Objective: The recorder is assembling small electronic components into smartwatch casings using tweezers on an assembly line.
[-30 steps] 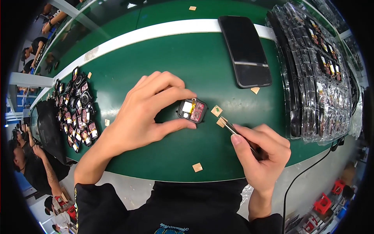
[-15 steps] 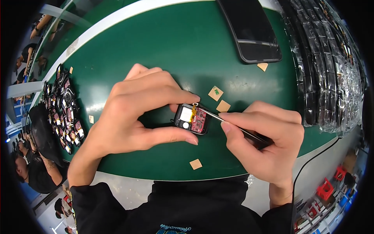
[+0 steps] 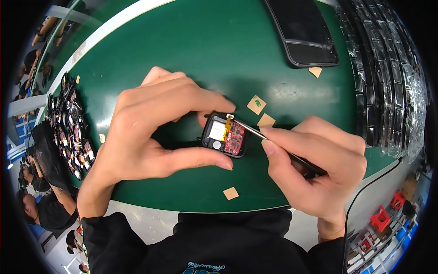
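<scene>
Between the thumb and fingers of my left hand point(image 3: 159, 123) sits a small black device housing point(image 3: 224, 135), its inside facing up. A red circuit board point(image 3: 234, 137), a white block point(image 3: 216, 131) and a yellow ribbon piece point(image 3: 228, 125) show within it. My right hand point(image 3: 319, 160) is closed round slim metal tweezers point(image 3: 255, 131). Their tip reaches the upper edge of the housing, close to a small white part at the ribbon's top end; whether they pinch that part is too small to tell.
Small tan paper squares point(image 3: 231, 193) lie scattered on the green table point(image 3: 219, 59). A black phone point(image 3: 305, 34) lies at the back right. Stacked black trays in clear plastic point(image 3: 378, 82) line the right side. Several similar devices point(image 3: 73, 128) are heaped at the left. Other people work beyond.
The view has shifted slightly. The housing is tilted a little differently in my left hand, and the tweezer tip has moved slightly up along its edge. Both hands keep their hold.
</scene>
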`<move>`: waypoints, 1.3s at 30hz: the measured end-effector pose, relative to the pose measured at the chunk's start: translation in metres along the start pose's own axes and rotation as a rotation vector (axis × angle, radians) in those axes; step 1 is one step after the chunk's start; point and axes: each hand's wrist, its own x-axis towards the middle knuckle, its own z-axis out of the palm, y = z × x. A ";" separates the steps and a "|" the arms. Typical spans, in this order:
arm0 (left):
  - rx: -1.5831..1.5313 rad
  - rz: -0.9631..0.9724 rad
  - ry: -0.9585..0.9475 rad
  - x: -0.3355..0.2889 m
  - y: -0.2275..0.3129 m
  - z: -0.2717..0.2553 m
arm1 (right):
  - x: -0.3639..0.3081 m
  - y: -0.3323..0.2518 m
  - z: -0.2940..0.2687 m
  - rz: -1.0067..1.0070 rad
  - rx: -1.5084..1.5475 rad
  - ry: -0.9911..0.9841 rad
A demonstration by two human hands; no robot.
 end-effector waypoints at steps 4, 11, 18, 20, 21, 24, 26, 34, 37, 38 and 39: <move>0.028 0.061 0.020 -0.001 0.000 0.001 | -0.005 0.000 0.007 -0.047 -0.044 0.087; 0.018 0.067 0.013 0.000 -0.001 0.001 | -0.005 0.010 0.013 -0.214 -0.084 0.101; -0.007 0.044 -0.020 0.001 -0.004 -0.004 | -0.002 0.004 0.009 -0.162 -0.066 0.044; -0.067 0.059 -0.069 0.001 -0.009 -0.008 | -0.002 0.003 0.007 -0.127 -0.039 0.041; -0.068 0.062 -0.070 0.002 -0.010 -0.009 | -0.002 0.002 0.006 -0.095 -0.012 0.038; -0.083 0.100 -0.090 0.001 -0.014 -0.009 | -0.001 0.004 0.003 -0.065 -0.017 -0.037; -0.077 0.123 -0.100 0.003 -0.014 -0.010 | -0.001 0.004 0.003 -0.054 -0.010 -0.037; -0.060 0.120 -0.092 0.002 -0.011 -0.008 | -0.001 0.001 0.002 -0.015 0.013 -0.055; -0.054 0.121 -0.085 0.001 -0.010 -0.008 | -0.001 0.000 0.002 -0.030 0.015 -0.045; -0.049 0.123 -0.081 0.001 -0.010 -0.008 | -0.001 -0.001 0.001 -0.020 0.009 -0.058; -0.050 0.120 -0.082 0.000 -0.010 -0.007 | -0.001 -0.001 0.001 -0.009 0.004 -0.071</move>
